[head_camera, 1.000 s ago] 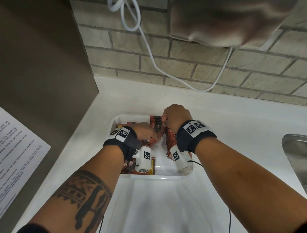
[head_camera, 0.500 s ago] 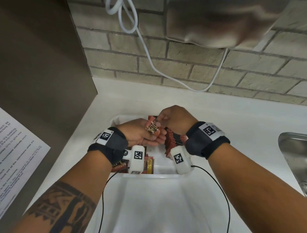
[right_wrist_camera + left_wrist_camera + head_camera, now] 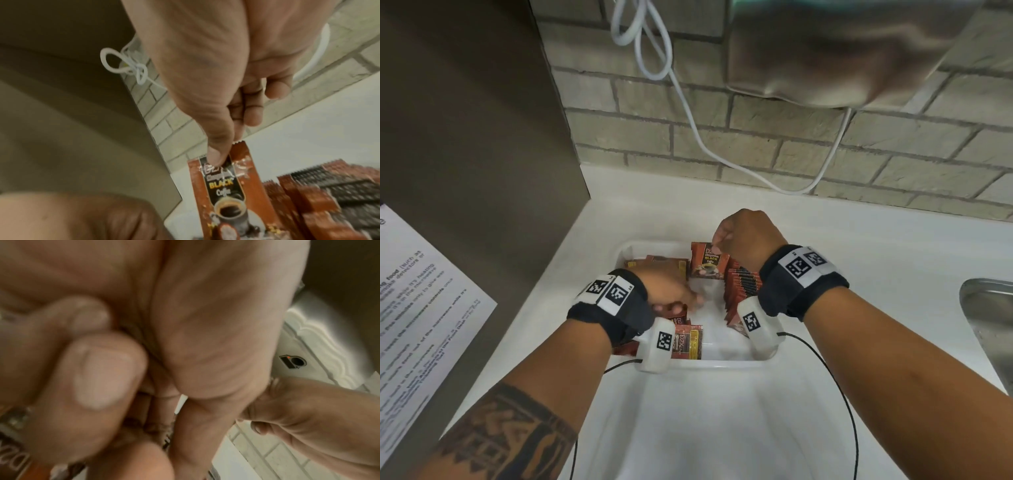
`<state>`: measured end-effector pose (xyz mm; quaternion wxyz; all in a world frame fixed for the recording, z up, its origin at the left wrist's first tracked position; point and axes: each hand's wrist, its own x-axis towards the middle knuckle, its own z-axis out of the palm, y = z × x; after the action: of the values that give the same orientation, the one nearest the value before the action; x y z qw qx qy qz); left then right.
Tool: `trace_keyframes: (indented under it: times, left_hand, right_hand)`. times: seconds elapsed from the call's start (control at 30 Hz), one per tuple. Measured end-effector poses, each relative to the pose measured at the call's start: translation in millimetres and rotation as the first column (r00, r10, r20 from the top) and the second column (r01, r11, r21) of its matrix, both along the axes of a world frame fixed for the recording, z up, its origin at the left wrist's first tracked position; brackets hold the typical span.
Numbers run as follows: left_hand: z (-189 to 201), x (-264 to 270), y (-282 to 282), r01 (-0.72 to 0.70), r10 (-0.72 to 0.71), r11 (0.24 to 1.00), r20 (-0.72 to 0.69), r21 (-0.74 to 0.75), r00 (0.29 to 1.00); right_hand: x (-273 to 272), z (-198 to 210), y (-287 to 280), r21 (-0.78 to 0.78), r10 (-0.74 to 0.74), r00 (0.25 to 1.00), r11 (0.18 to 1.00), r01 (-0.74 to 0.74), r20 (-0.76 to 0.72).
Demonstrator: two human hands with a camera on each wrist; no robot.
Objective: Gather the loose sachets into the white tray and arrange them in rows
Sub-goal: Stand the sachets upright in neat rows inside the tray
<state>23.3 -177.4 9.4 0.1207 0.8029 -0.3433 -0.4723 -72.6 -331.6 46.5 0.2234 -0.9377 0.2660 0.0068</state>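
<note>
The white tray [image 3: 722,364] sits on the white counter. My right hand [image 3: 717,245] pinches the top edge of a brown "Black Coffee" sachet [image 3: 707,262] between thumb and fingers [image 3: 218,155], holding it upright over the tray's far side. Beside it, a row of sachets [image 3: 743,286] stands on edge along the tray's right side. My left hand [image 3: 678,303] is down in the left half, fingers curled [image 3: 98,374] onto a loose sachet [image 3: 678,311]. More loose sachets [image 3: 688,342] lie flat there. The left wrist view is blurred.
A brown cabinet side [image 3: 476,137] rises at the left, with a printed notice [image 3: 421,291] on it. A steel sink [image 3: 993,329] lies at the right. A white cable [image 3: 688,113] hangs on the brick wall under a metallic housing [image 3: 842,51]. Bare counter lies behind the tray.
My right hand took the sachet out of my left palm and lifted it toward the tray's far side. My left hand dropped back onto the loose sachets.
</note>
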Motion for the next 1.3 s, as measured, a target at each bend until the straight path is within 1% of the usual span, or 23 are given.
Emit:
trace_keyframes:
  times: [0.1, 0.2, 0.23, 0.27, 0.37, 0.43, 0.5, 0.63, 0.87, 1.13, 1.3]
  left_hand:
    - [-4.9, -7.1, -12.6, 0.095, -0.094, 0.995, 0.040, -0.026, 0.995]
    - [-11.3, -10.6, -24.3, 0.090, -0.089, 0.995, 0.026, -0.045, 0.996]
    - [-16.0, -10.2, -28.3, 0.106, -0.104, 0.993, 0.044, -0.051, 0.994]
    - [-23.2, -9.2, -32.0, 0.094, -0.090, 0.993, 0.052, -0.065, 0.995]
    - [-38.8, -4.6, -38.3, -0.036, 0.035, 0.993, -0.007, -0.109, 0.999]
    - [-42.8, -3.3, -41.8, -0.054, 0.052, 0.992, -0.019, -0.118, 0.998]
    - [-44.2, -2.0, -43.7, -0.065, 0.061, 0.989, -0.034, -0.131, 0.998]
    - [-44.0, 2.2, -46.3, -0.068, 0.068, 0.987, -0.006, -0.144, 0.998]
    - [-41.6, 3.3, -46.3, -0.086, 0.086, 0.982, -0.007, -0.167, 0.996]
    - [-43.9, 1.0, -47.0, -0.096, 0.094, 0.981, -0.022, -0.168, 0.995]
    - [-43.3, 0.3, -48.2, -0.106, 0.105, 0.980, -0.018, -0.167, 0.994]
  right_hand:
    - [7.1, -10.0, 3.2, -0.070, -0.005, 0.993, 0.998, -0.003, -0.116]
    - [14.0, -23.2, 4.0, -0.161, 0.002, 0.980, 0.986, -0.035, -0.200]
    - [15.6, -27.4, 3.2, -0.182, -0.001, 0.977, 0.983, -0.039, -0.215]
    - [17.5, -30.2, 2.0, -0.180, -0.012, 0.975, 0.983, -0.029, -0.223]
    - [22.0, -34.8, -0.5, -0.157, -0.043, 0.968, 0.988, 0.004, -0.247]
    - [23.7, -36.6, -1.9, -0.156, -0.057, 0.963, 0.988, 0.016, -0.262]
    - [25.4, -39.3, -3.7, -0.150, -0.064, 0.965, 0.988, 0.026, -0.255]
    - [27.8, -42.3, -5.8, -0.142, -0.046, 0.971, 0.990, 0.012, -0.236]
    - [25.2, -38.4, -4.3, -0.148, -0.007, 0.973, 0.989, -0.028, -0.229]
    - [15.7, -26.7, -2.9, -0.129, 0.042, 0.982, 0.989, -0.066, -0.186]
    - [12.2, -23.3, -4.7, -0.109, 0.024, 0.989, 0.993, -0.040, -0.144]
